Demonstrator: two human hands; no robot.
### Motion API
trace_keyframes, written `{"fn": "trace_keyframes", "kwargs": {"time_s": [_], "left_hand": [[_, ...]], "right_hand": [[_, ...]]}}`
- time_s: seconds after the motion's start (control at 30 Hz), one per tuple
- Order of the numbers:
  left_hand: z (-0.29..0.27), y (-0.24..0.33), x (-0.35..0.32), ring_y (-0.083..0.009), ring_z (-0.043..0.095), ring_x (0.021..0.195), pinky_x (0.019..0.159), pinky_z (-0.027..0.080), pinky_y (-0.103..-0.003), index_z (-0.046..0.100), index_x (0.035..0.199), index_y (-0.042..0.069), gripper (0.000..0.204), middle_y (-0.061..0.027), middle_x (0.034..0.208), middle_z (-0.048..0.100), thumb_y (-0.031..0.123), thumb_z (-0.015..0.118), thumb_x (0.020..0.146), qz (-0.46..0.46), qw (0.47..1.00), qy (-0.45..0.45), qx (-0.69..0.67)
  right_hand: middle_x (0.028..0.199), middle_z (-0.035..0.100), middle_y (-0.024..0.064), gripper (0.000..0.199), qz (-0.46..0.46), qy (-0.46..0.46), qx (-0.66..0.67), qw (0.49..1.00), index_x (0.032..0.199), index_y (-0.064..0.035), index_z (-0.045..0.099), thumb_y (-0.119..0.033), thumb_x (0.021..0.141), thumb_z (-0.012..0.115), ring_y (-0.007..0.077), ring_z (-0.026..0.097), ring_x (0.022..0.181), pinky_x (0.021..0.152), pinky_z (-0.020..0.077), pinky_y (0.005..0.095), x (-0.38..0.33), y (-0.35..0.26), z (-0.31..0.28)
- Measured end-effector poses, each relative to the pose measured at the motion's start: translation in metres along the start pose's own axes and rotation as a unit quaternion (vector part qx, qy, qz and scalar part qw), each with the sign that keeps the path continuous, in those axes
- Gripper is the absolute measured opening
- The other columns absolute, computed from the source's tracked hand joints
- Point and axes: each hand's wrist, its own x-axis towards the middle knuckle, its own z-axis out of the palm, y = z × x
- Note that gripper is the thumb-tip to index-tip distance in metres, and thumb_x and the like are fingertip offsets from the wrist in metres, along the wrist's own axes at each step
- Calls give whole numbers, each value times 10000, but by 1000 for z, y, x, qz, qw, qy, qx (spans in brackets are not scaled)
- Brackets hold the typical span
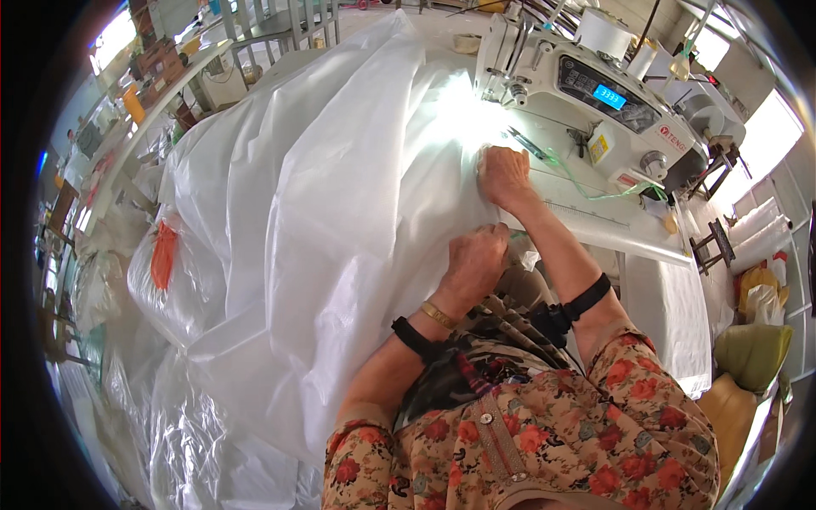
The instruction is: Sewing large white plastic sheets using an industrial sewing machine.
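Observation:
A large white translucent sheet [331, 195] lies in folds over the table and hangs down on the left. My right hand [506, 176] is closed at the sheet's right edge, on the table just below the bright light of a white sewing machine [531, 76]. Nearer my body, my left hand [476, 262] is curled into a fist round the same edge, its fingertips mostly hidden. Beyond the right hand lies a slim dark tool [529, 144], perhaps snips or tweezers. The needle area is lost in glare.
Green string [582, 189] trails over the table beside a small white container [602, 146]. A clear bag with an orange tie [163, 255] sits at the left. Grey chairs [280, 25] stand at the back. Rolls [758, 229] and an olive sack [750, 355] are at the right.

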Motion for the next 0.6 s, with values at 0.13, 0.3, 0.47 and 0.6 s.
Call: {"fn": "trace_keyframes", "kwargs": {"time_s": [0.13, 0.3, 0.47, 0.6], "left_hand": [[-5, -4, 9, -378, 616, 734, 616, 463, -499, 530, 790, 38, 77, -160, 757, 616, 95, 564, 831, -21, 998, -49, 35], [-14, -14, 29, -410, 610, 715, 610, 447, -512, 531, 779, 28, 71, -181, 726, 614, 79, 546, 826, -25, 995, -46, 81], [-8, -13, 40, -404, 609, 709, 620, 440, -507, 538, 761, 21, 113, -187, 710, 610, 106, 544, 836, -48, 995, -20, 83], [0, -8, 36, -397, 607, 703, 642, 437, -496, 543, 761, 19, 138, -186, 702, 608, 128, 551, 845, -79, 996, 35, 37]], "right_hand": [[731, 640, 207, 143, -23, -20, -39, 999, 772, -21, 623, -130, 808, 536, 371, 635, 731, 767, 421, 509, 12, 1, 6], [721, 640, 212, 150, -56, 54, -12, 997, 700, -15, 613, -120, 783, 545, 382, 636, 715, 751, 442, 523, 30, 2, 11], [886, 681, 186, 142, 36, -10, 17, 999, 858, -22, 653, -143, 817, 593, 361, 659, 891, 826, 453, 476, 42, 5, 11], [767, 668, 227, 236, 81, 60, 74, 992, 827, 2, 669, -228, 782, 641, 375, 672, 750, 693, 516, 446, 28, 13, 15]]}}
